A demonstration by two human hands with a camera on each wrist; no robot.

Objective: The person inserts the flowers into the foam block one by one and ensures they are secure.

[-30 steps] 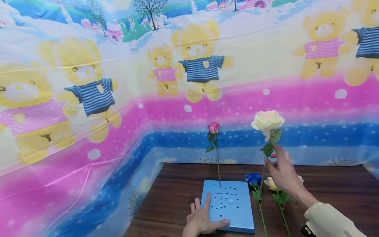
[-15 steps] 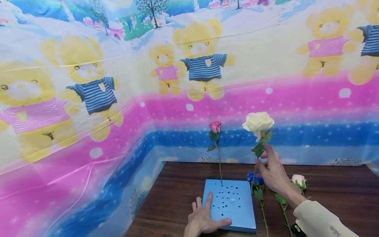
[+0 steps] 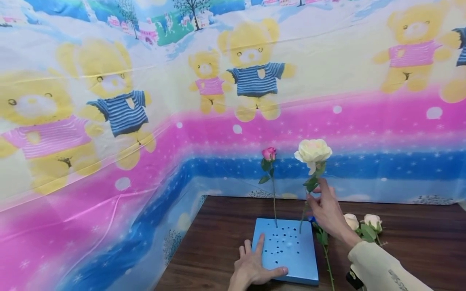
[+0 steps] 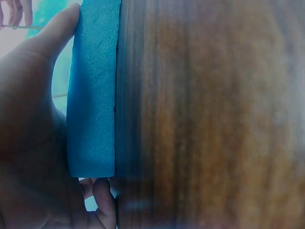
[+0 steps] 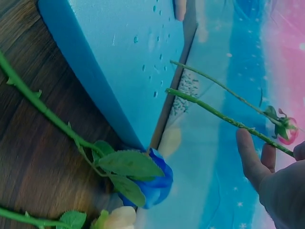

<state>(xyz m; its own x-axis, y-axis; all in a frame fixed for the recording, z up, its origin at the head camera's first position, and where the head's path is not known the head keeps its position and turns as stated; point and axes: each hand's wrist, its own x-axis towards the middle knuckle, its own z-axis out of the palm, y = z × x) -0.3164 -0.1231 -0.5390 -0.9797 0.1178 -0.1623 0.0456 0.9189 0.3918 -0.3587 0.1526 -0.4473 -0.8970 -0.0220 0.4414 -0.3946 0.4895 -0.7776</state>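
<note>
A white rose (image 3: pixel 313 151) stands nearly upright in my right hand (image 3: pixel 329 212), its stem pinched below the leaves between thumb and fingers. The stem's lower end overlaps the back right corner of a light blue foam board (image 3: pixel 296 268) dotted with small holes. In the right wrist view that cut stem end (image 5: pixel 169 90) shows at the board's far edge. My left hand (image 3: pixel 251 266) rests on the board's front left part, thumb and index finger spread over its top and other fingers at its side. A small pink rose (image 3: pixel 269 153) stands upright at the board's back edge.
A blue rose (image 5: pixel 159 183) lies right of the board, partly behind my right hand in the head view. Two pale roses (image 3: pixel 372 221) lie farther right on the dark wooden table (image 3: pixel 411 230). A bear-printed cloth (image 3: pixel 225 178) hangs behind and at the left.
My right hand has carried the white rose leftward, from above the lying flowers to the board's back right corner. The left hand stays on the board. The head view has shifted slightly.
</note>
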